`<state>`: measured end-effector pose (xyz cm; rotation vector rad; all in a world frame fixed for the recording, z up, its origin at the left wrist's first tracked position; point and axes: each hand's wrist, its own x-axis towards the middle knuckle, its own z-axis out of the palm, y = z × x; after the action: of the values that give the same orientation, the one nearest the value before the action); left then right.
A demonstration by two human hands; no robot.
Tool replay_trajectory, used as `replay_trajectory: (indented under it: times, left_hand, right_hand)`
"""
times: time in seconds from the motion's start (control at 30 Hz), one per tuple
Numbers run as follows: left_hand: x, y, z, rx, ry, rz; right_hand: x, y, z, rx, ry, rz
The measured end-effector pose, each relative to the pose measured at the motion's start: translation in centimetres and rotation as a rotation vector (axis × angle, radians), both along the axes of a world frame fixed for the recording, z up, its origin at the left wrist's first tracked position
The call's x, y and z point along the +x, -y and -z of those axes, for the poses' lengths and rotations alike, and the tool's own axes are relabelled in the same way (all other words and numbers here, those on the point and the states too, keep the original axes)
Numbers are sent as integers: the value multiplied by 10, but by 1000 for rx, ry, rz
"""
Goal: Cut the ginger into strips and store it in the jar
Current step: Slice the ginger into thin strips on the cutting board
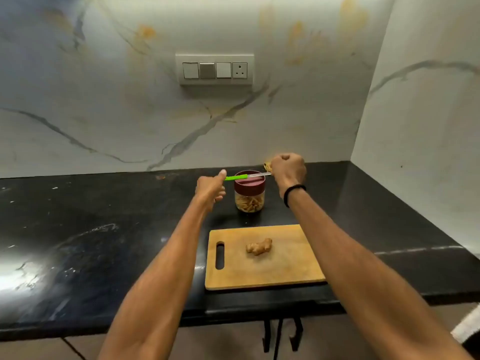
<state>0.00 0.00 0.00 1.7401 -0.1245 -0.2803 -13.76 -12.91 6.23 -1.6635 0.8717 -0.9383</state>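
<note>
While left hand (210,188) grips knife (246,175) handle, right hand (288,169) fist covers blade tip; whether it holds yellowish scrap (267,166) unclear.

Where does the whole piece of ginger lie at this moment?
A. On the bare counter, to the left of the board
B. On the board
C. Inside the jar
B: the ginger lies near the middle of the board, in front of the jar, whose lid is on.
</note>
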Motion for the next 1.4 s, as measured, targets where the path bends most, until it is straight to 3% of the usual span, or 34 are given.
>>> replay_trajectory:
  times: [0.27,0.43,0.63,0.7,0.8,0.87,1.0,1.03,1.17,1.4]
  left_hand:
    - [-18,2,-3,-228,-123,-146]
    - [-46,-13,-14,-508,-243,-144]
    - [-96,-28,-8,-681,-397,43]
    - [-107,-31,-5,-679,-465,105]
    - [-123,-32,-6,-561,-505,186]
    - [-133,-33,-6,-401,-396,232]
    - [-142,-38,9,272,324,208]
    - [-145,-41,12,344,401,237]
    - [-153,-50,31,447,451,479]
    - [-153,-54,47,492,641,562]
  right_hand:
    - [-9,-1,25,212,104,-19]
    - [-11,-16,36,280,131,-74]
    - [-13,-30,36,498,182,-475]
    - [-17,-30,40,484,226,-568]
    - [-30,-25,46,430,284,-610]
    - [-39,-17,48,427,346,-602]
    - [-63,6,52,330,349,-443]
    - [-68,10,55,295,343,-405]
    - [-84,13,72,114,252,-284]
    - [-94,2,108,-90,-74,-253]
